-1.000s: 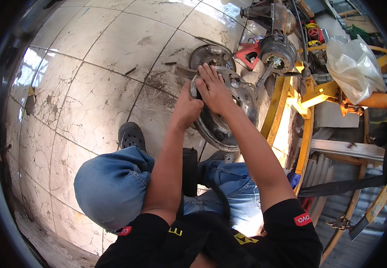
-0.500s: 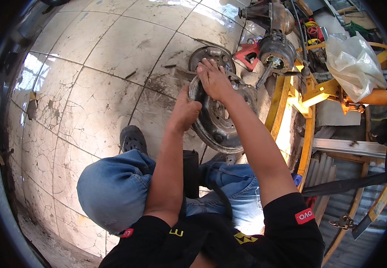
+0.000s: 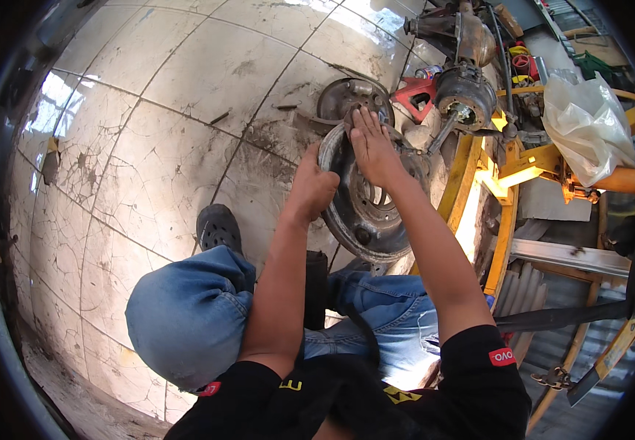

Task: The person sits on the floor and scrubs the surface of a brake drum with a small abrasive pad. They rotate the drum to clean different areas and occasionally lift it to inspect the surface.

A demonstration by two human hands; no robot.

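A worn, dark steel wheel rim [image 3: 347, 224] stands tilted on the floor in front of my knees. Its left edge is in the grip of my left hand [image 3: 313, 189], with the thumb showing on the near side and the fingers hidden behind. My right hand [image 3: 373, 150] lies flat against the upper part of the rim, its fingers stretched out and close together. Just beyond those fingertips, a round brake backing plate [image 3: 334, 103] rests on the tiles.
A greasy axle housing [image 3: 468, 99] and a red stand [image 3: 414, 99] are at the far right. Yellow metal frame bars [image 3: 463, 180] run close beside the rim. A clear plastic bag [image 3: 585, 125] hangs over the frame. Cracked tiles [image 3: 163, 169] cover the floor at left.
My right hand has slid a little to the right and nearer along the rim, its fingers closer together. The left hand keeps its grip. The whole view has shifted slightly.
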